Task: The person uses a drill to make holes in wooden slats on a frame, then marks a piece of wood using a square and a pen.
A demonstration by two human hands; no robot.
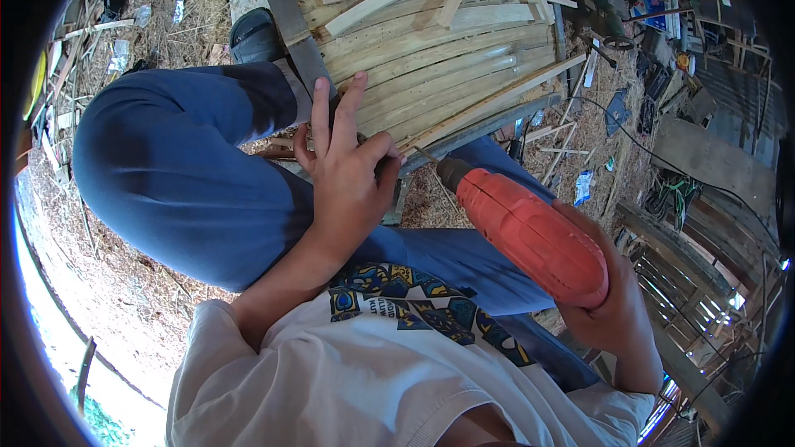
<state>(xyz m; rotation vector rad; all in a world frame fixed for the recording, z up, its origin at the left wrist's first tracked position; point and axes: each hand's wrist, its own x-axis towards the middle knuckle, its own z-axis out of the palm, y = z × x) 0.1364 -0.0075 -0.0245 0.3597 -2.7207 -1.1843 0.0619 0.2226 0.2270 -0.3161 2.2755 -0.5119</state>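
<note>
Gripping red drill [530, 236] in closed right hand [609, 314], bit aimed at slat edge | left hand [348, 174] pinches by the bit, two fingers raised, on bamboo slat panel [439, 66] across lap | risk: bit likely skids into thumb, being so close.

The drill [530, 236] has a matt red plastic body and a dark metal chuck. Beyond the drill, the slats [447, 66] are pale, bare, rough-sawn wood. Left of the drill, the trousers [174, 174] are smooth blue cloth. Dry straw [124, 281] looks coarse.
</note>
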